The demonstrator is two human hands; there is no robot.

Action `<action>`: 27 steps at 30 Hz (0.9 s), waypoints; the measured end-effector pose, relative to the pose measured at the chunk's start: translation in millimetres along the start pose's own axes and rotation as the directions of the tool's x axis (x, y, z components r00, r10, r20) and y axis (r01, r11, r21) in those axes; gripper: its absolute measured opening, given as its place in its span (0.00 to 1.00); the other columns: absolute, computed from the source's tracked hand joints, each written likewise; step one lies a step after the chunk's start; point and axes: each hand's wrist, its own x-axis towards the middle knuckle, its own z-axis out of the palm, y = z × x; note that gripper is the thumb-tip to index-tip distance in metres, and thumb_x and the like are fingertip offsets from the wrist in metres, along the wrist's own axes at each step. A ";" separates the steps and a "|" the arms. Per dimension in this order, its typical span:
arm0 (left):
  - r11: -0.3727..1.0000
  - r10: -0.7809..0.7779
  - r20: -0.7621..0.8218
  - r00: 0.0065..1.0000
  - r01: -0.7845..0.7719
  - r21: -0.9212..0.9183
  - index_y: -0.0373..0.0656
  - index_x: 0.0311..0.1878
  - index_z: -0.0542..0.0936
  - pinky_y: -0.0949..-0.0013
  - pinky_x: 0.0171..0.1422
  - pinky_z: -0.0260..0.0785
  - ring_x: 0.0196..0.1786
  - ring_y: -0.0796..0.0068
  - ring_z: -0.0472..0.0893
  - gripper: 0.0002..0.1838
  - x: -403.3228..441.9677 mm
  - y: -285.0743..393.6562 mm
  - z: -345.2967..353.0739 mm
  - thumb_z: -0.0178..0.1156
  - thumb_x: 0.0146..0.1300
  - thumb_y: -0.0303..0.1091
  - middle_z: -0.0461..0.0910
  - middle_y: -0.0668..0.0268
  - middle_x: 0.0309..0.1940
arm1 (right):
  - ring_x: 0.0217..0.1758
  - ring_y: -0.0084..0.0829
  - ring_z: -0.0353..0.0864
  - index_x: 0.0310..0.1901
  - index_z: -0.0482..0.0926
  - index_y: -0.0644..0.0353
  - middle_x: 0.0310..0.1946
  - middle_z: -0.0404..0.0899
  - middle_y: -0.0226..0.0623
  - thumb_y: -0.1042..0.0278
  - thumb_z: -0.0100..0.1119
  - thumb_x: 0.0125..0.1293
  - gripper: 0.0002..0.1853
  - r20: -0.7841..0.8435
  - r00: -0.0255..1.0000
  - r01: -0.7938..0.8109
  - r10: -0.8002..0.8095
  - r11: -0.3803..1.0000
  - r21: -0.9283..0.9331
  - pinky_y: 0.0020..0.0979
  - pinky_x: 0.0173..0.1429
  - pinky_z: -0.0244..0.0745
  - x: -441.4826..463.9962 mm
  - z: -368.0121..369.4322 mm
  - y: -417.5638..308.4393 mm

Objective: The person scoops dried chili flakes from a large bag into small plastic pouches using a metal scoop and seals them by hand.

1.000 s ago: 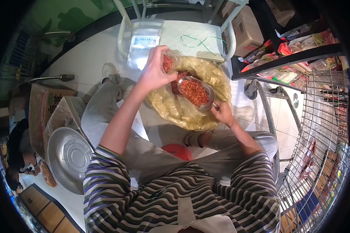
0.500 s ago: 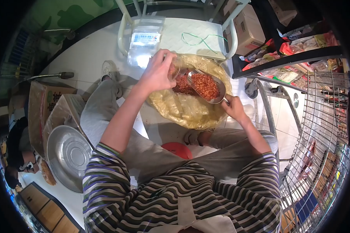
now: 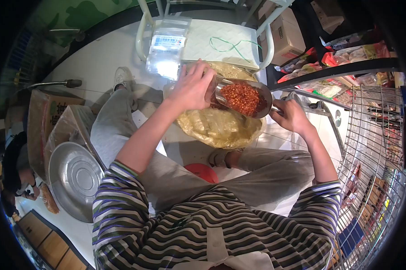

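Note:
My right hand (image 3: 291,115) is closed round the handle of a metal scoop (image 3: 266,106). Red chili flakes (image 3: 243,98) are heaped in the scoop, whose mouth points left at my left hand (image 3: 193,86). The fingers of that hand are wrapped round a clear plastic bag, mostly hidden behind the palm and fingers. The scoop's front edge is close beside the left fingers; I cannot tell whether it is inside the bag. Below both hands stands a large open sack with a yellow plastic liner (image 3: 221,128), and the scoop covers most of its contents.
A white chair (image 3: 203,42) stands ahead, holding a stack of clear bags (image 3: 169,45) and a green string (image 3: 232,45). At the left are a metal basin (image 3: 77,180) and cardboard boxes (image 3: 54,110). A wire cart (image 3: 369,180) and stocked shelves (image 3: 353,58) flank the right.
The loaded scoop has risen from over the sack and tilted closer to my left hand. My left hand has shifted slightly right, with its back turned more upward.

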 end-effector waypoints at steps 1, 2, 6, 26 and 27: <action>1.000 0.018 0.001 1.000 -0.018 0.017 0.42 0.61 0.66 0.42 0.77 0.51 0.75 0.46 0.57 0.43 0.1 2.1 -0.3 0.75 0.40 0.38 0.62 0.51 0.64 | 0.31 0.54 0.80 0.35 0.80 0.62 0.23 0.79 0.50 0.59 0.61 0.60 0.13 0.020 1.000 -0.005 0.006 1.000 -0.031 0.48 0.39 0.74 1.1 -3.1 -3.7; 1.000 0.016 -0.002 1.000 -0.016 0.015 0.42 0.61 0.66 0.42 0.77 0.51 0.75 0.46 0.57 0.43 0.2 3.5 -0.1 0.75 0.40 0.38 0.62 0.51 0.64 | 0.32 0.55 0.80 0.37 0.80 0.62 0.24 0.80 0.50 0.59 0.61 0.60 0.14 0.040 0.999 -0.009 0.012 0.998 -0.061 0.49 0.41 0.74 2.2 -5.5 -7.4; 0.998 0.057 -0.029 0.998 -0.056 0.036 0.40 0.63 0.65 0.41 0.79 0.47 0.75 0.47 0.58 0.47 0.2 5.1 5.9 0.76 0.38 0.43 0.63 0.50 0.64 | 0.29 0.53 0.79 0.43 0.78 0.63 0.21 0.78 0.49 0.62 0.62 0.60 0.14 -0.038 0.988 0.152 -0.152 0.988 0.000 0.46 0.37 0.74 5.2 -18.0 -28.5; 0.893 -0.062 -0.095 0.994 0.013 -0.450 0.31 0.61 0.62 0.57 0.62 0.68 0.55 0.50 0.75 0.50 12.5 15.3 13.2 0.75 0.39 0.49 0.70 0.45 0.51 | 0.24 0.18 0.71 0.39 0.75 0.64 0.41 0.77 0.37 0.67 0.53 0.73 0.09 -0.576 0.815 0.521 -0.060 0.509 0.685 0.19 0.27 0.66 28.2 -52.5 -92.2; 0.887 -0.032 -0.142 0.989 -0.037 -0.461 0.31 0.61 0.62 0.57 0.61 0.68 0.55 0.50 0.75 0.50 13.4 14.4 14.5 0.75 0.39 0.48 0.70 0.45 0.51 | 0.24 0.18 0.70 0.39 0.74 0.64 0.41 0.77 0.37 0.67 0.53 0.73 0.09 -0.601 0.796 0.537 -0.063 0.531 0.655 0.19 0.27 0.65 28.0 -53.5 -93.4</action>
